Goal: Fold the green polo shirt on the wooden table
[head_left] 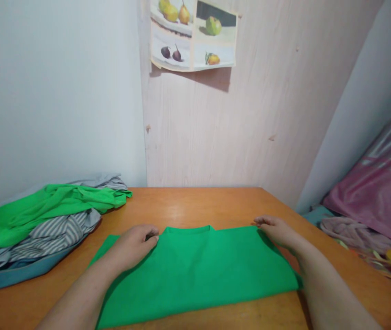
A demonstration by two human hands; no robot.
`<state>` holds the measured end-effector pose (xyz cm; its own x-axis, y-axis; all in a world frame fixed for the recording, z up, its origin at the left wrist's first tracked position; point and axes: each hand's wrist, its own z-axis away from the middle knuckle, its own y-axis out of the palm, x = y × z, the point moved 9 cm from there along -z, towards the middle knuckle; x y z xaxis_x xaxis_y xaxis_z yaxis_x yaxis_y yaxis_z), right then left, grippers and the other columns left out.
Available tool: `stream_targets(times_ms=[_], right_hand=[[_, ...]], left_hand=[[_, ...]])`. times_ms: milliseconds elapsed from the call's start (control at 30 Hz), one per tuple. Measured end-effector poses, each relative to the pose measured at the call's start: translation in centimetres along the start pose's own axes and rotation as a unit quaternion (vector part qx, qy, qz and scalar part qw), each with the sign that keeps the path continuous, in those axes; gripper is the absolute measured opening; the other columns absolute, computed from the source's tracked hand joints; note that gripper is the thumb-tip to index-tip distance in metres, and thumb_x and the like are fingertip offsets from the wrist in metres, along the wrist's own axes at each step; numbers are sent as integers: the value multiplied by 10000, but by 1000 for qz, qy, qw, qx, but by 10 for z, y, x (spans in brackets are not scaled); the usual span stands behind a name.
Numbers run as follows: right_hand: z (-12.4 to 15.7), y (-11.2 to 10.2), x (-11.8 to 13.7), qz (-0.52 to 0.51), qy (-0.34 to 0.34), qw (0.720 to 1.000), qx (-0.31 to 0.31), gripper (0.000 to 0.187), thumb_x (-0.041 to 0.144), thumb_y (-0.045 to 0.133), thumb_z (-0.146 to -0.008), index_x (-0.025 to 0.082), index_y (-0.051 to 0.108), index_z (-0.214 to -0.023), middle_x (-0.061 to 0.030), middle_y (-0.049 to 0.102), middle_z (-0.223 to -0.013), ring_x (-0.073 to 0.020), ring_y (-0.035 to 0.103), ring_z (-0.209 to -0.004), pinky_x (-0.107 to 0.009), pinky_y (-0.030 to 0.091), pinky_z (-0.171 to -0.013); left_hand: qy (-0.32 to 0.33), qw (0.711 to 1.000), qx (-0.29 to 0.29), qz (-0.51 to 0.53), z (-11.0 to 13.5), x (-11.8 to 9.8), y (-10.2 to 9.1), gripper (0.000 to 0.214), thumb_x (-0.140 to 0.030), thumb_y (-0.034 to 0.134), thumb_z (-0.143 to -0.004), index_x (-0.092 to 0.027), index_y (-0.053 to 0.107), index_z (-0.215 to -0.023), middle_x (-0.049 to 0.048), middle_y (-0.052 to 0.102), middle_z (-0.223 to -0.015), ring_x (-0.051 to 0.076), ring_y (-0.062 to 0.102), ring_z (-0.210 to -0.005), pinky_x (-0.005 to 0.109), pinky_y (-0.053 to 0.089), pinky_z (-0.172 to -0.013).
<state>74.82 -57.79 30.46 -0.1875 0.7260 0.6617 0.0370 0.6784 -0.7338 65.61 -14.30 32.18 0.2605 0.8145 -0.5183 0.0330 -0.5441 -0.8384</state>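
Fingers of my left hand (135, 246) curve, narrowly parted, over the green garment (195, 270) beside its neckline (188, 231); whether those of my right hand (278, 232) grip its far right corner I cannot tell. It lies flat on the desk (188, 205).

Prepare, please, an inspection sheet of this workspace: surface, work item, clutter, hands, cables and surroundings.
Surface: orange-brown table.
Work item: green garment, spread fairly flat, neckline at the far edge.
Clutter: clothes pile, bright green and striped, on the left.
Hands: left hand at the garment, left of the neckline; right hand at its far right corner; grip unclear.
Cables: nothing seen.
Surroundings: fruit pictures on the wall; pink fabric at right.
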Motion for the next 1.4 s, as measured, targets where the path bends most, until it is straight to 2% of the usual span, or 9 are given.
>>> stream_targets(times_ms=[200,367,667,833,1033,1233,1400], right_hand=[[2,15,14,23,-40,998,46,345,129,489,-684,193,692,-956,-66,730,-1014,-198,657,-919,-295,492,-821],[4,23,26,59,-48,994,75,302,148,543,-653,217,701,-900,-53,724,-941,-217,635,-892,-303,484,-776],[5,24,35,169,-41,983,52,146,150,588,-655,218,647,-770,-28,677,-824,-181,579,-794,-271,414,-710],[6,26,38,173,-47,982,55,48,184,540,-725,219,572,-717,3,627,-711,-156,544,-706,-253,363,-646],[1,17,42,216,-77,973,-13,83,237,467,-810,231,537,-766,4,616,-698,-169,536,-686,-271,324,-636],[-1,27,32,224,-56,973,12,77,239,477,-811,232,554,-806,2,626,-699,-172,533,-666,-275,284,-605],[-1,26,32,244,-32,969,3,90,255,436,-843,236,521,-868,-14,636,-737,-184,556,-683,-281,293,-615]], left_hand=[[-7,1000,-7,-15,0,0,-3,274,-347,459,-848,-210,685,-917,36,711,-943,233,631,-904,291,447,-771],[-7,1000,-3,-27,2,0,-3,249,-322,478,-825,-212,683,-913,28,699,-902,223,622,-850,279,434,-721],[13,997,10,-75,5,-6,-1,280,-334,559,-794,-251,688,-1028,38,676,-1018,244,600,-966,312,423,-830],[5,995,10,-101,6,-5,1,234,-332,578,-778,-246,685,-967,36,646,-925,240,590,-904,307,419,-785],[-3,994,6,-111,7,-8,-2,123,-310,578,-762,-222,636,-827,24,601,-844,219,569,-838,288,396,-710],[8,993,-2,-115,8,-14,-4,27,-241,539,-737,-217,546,-745,6,585,-805,198,548,-784,274,355,-651],[-54,992,-18,-113,8,-2,-8,53,-268,504,-780,-231,541,-769,-29,577,-703,182,538,-678,267,287,-573]])
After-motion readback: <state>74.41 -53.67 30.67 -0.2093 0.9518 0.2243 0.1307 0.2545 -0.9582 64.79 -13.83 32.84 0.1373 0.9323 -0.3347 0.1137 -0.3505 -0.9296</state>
